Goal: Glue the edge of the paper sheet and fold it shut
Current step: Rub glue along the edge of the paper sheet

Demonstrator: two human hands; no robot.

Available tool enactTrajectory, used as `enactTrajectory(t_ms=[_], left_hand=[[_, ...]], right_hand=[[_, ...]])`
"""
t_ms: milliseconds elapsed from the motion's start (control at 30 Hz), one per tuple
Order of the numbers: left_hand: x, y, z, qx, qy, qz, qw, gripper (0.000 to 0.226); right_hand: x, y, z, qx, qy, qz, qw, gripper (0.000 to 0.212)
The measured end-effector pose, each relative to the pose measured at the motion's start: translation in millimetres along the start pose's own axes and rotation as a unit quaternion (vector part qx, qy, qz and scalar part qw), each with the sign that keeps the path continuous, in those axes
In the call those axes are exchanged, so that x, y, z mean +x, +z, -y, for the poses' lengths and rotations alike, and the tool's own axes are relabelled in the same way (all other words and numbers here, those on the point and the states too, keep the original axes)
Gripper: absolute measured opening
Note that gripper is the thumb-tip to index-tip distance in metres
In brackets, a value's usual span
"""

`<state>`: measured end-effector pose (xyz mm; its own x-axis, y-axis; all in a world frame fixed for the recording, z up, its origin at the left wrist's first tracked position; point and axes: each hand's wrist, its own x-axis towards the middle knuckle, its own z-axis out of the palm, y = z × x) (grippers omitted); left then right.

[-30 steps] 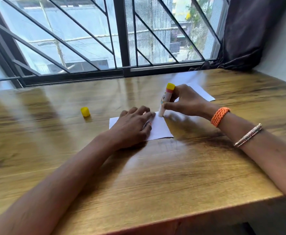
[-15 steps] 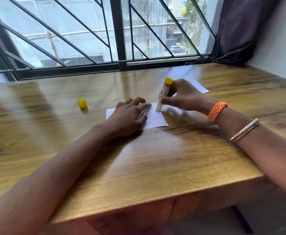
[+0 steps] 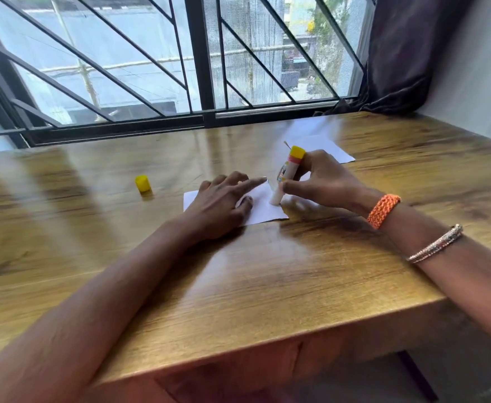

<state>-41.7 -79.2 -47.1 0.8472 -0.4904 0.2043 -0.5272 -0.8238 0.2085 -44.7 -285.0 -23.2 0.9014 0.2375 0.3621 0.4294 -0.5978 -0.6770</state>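
A small white paper sheet (image 3: 263, 209) lies flat on the wooden table (image 3: 267, 280). My left hand (image 3: 221, 205) presses down on it with fingers spread, index finger pointing toward the right edge. My right hand (image 3: 322, 181) holds a glue stick (image 3: 286, 175) with a yellow base, tilted, its white tip touching the sheet's right edge. Much of the sheet is hidden under my left hand.
The yellow glue cap (image 3: 143, 184) stands on the table left of the sheet. A second white sheet (image 3: 330, 149) lies behind my right hand. A barred window (image 3: 203, 68) runs along the far edge and a dark curtain (image 3: 407, 53) hangs at the right.
The glue tip has slid a little nearer along the sheet's right edge. My left index finger has stretched out toward the stick. The camera has tilted slightly.
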Motion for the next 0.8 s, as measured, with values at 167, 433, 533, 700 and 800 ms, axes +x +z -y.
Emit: enactTrajectory(t_ms=[167,433,533,700,800], left_hand=[[-1,1,1,-0.006,0.008,-0.02,1.0,0.058],[0,1,0,-0.003,-0.002,-0.018,1.0,0.052],[-1,0,0,-0.006,-0.002,-0.019,1.0,0.051],[-2,-2,-2,-0.007,-0.007,-0.018,1.0,0.051],[-4,-5,-3,0.0,-0.004,-0.008,1.0,0.048]], right_hand=[[-6,-1,4,-0.007,0.003,-0.001,1.0,0.029],[-17,-3,7,-0.009,0.004,-0.006,1.0,0.041],[-22,-4,9,-0.008,0.001,-0.005,1.0,0.037],[-27,-5,10,0.006,0.003,0.008,1.0,0.046],[-27,-6,12,0.032,0.03,0.032,0.999,0.035]])
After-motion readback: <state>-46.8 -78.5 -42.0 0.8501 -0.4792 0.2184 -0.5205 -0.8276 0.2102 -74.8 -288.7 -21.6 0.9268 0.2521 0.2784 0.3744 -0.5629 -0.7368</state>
